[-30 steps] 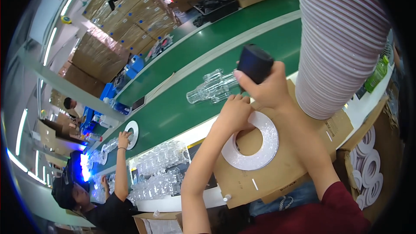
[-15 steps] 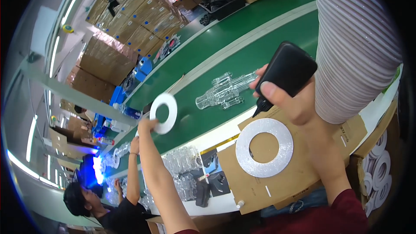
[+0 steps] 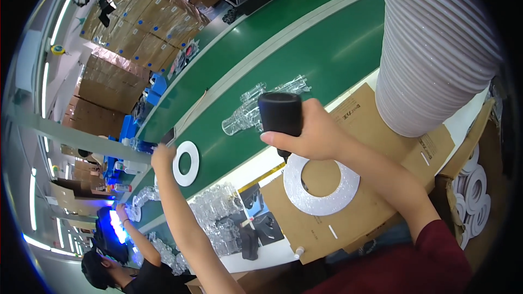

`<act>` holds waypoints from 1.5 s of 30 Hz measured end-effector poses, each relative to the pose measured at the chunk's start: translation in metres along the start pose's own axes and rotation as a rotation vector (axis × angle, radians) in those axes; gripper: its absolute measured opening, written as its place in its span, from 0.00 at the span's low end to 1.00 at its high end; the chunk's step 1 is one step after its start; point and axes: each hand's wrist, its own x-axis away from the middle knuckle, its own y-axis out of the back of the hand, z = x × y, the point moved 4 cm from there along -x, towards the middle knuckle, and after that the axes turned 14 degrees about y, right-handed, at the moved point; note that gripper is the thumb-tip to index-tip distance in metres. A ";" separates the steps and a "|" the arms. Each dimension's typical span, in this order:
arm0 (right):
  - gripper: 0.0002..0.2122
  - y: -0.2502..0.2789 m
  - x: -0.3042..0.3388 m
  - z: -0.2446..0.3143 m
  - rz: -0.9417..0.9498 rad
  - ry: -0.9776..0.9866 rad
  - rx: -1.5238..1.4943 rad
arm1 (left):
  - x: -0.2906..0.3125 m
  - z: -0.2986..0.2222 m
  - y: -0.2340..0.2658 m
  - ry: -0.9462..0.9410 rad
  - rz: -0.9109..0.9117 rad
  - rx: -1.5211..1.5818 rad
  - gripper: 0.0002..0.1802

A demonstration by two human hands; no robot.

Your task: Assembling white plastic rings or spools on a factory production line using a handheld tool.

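Observation:
My right hand (image 3: 313, 133) is wrapped round a black squeeze bottle (image 3: 280, 113), its narrow nozzle pointing down at the upper left rim of a glittery white ring (image 3: 321, 198). That ring lies flat on a brown cardboard sheet (image 3: 310, 244). My left hand (image 3: 162, 159) is stretched far out to the left, right beside another white ring (image 3: 186, 164) on the green belt (image 3: 234, 155). Its fingers are hidden, so a grip on that ring cannot be made out. Partly behind the bottle, a clear plastic piece with side tubes (image 3: 237, 121) lies on the belt.
A tall stack of white rings (image 3: 436, 54) rises at the right. More rings (image 3: 475, 196) fill a carton beside it. Clear plastic parts (image 3: 218, 207) and a black block (image 3: 249, 242) lie on the near left. A co-worker (image 3: 117, 272) sits farther left by a bright blue light.
The bottle has swung left and more upright, its nozzle now at the ring's rim. My left hand has moved left, and its ring now rests lower, on the belt. The view has shifted.

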 end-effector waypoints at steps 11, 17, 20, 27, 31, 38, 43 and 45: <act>0.16 -0.037 0.003 -0.034 0.094 0.146 0.192 | 0.298 -0.171 0.190 -0.925 0.111 0.883 0.16; 0.15 -0.011 0.004 -0.049 0.142 0.186 0.227 | 0.293 -0.179 0.157 -0.708 0.017 1.305 0.15; 0.16 0.017 -0.001 -0.045 0.113 0.053 0.204 | 0.239 -0.199 0.120 -0.731 -0.198 1.098 0.22; 0.14 0.041 -0.003 -0.037 0.015 0.073 -0.171 | 0.205 -0.296 0.051 -0.860 -0.124 0.582 0.47; 0.13 0.043 -0.004 -0.043 -0.047 0.029 -0.193 | 0.198 -0.308 0.048 -0.831 -0.043 0.453 0.31; 0.12 0.041 -0.006 -0.043 0.012 0.002 -0.155 | 0.158 -0.257 0.041 -0.683 -0.078 0.239 0.27; 0.12 0.035 -0.004 -0.044 0.034 0.000 -0.147 | 0.127 -0.215 0.013 -0.620 0.033 0.283 0.28; 0.12 0.032 -0.004 -0.041 0.048 0.007 -0.112 | 0.118 -0.204 0.008 -0.590 0.093 0.284 0.30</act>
